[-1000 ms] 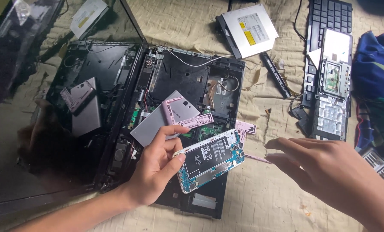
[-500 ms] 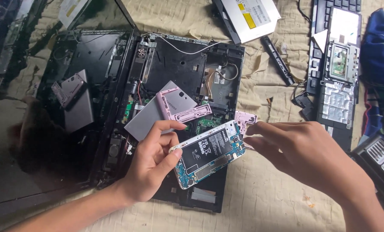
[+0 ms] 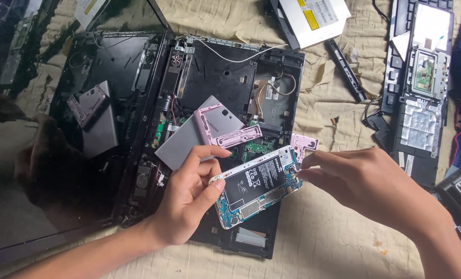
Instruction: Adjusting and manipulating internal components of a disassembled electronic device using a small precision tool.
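Observation:
My left hand grips the lower end of an opened phone body, its black battery and blue circuit board facing up. My right hand pinches the phone's upper right end with thumb and fingertips. The phone hovers over an opened black laptop base. A pink phone frame piece and a grey back cover lie on the laptop just above my left hand. A small pink bracket lies beside my right fingers.
The laptop's dark screen lies flat at the left. An optical drive sits at the top, a black strip beside it. A keyboard panel with boards lies at the right, all on a beige cloth.
My right hand moved left from the cloth and took hold of the phone's upper end. The left hand kept its grip on the phone.

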